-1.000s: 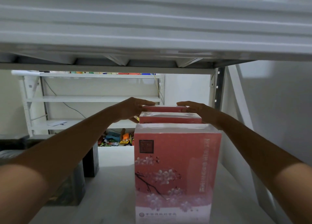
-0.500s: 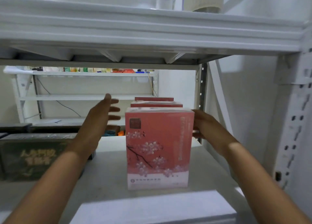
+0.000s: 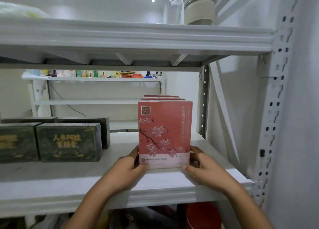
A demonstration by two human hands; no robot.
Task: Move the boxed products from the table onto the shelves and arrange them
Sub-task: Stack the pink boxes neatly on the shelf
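A pink box with white blossoms stands upright on the white middle shelf, right of centre. Two more pink boxes line up directly behind it; only their top edges show. My left hand grips the front box's lower left corner, thumb on the front face. My right hand grips its lower right corner the same way. Both hands press against the box's sides near the shelf surface.
Dark green boxes with gold lettering stand on the shelf's left half, in two rows. The perforated upright post and a diagonal brace close the right side. The upper shelf hangs low overhead. A red container sits below.
My hands came back from the rear pink boxes and dropped to the front box's lower corners. The view pulled back from the shelf, so the green boxes now show.
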